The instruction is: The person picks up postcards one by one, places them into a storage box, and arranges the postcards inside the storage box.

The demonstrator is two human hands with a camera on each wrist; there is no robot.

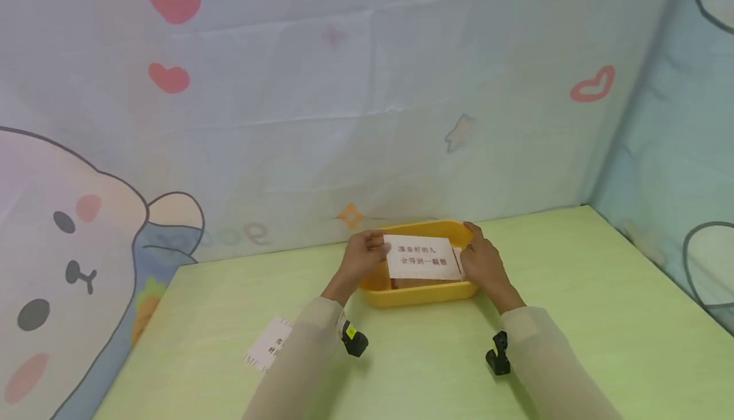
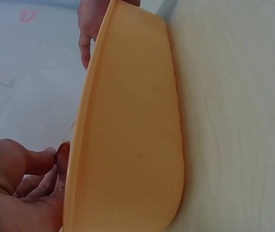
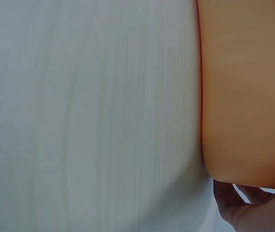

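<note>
Both hands, left hand (image 1: 362, 255) and right hand (image 1: 483, 262), pinch the white card (image 1: 423, 257) above the yellow tray (image 1: 421, 294); an uneven grip could bend it or let it slip into the tray.

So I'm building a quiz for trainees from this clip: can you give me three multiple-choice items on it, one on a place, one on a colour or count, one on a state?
1. Where is the white printed paper card?
A. over the yellow plastic tray
B. flat on the table's right edge
C. pinned to the wall

2. How many other printed paper slips lie on the light green table?
A. none
B. one
C. three

3. How is the card held?
A. by the left hand alone
B. by nobody
C. by both, with the right hand at its other end

Answers: 1 A, the head view shows the card above the tray's opening. 2 B, a single white paper slip lies by the left sleeve. 3 C, each hand grips one end of the card.
</note>
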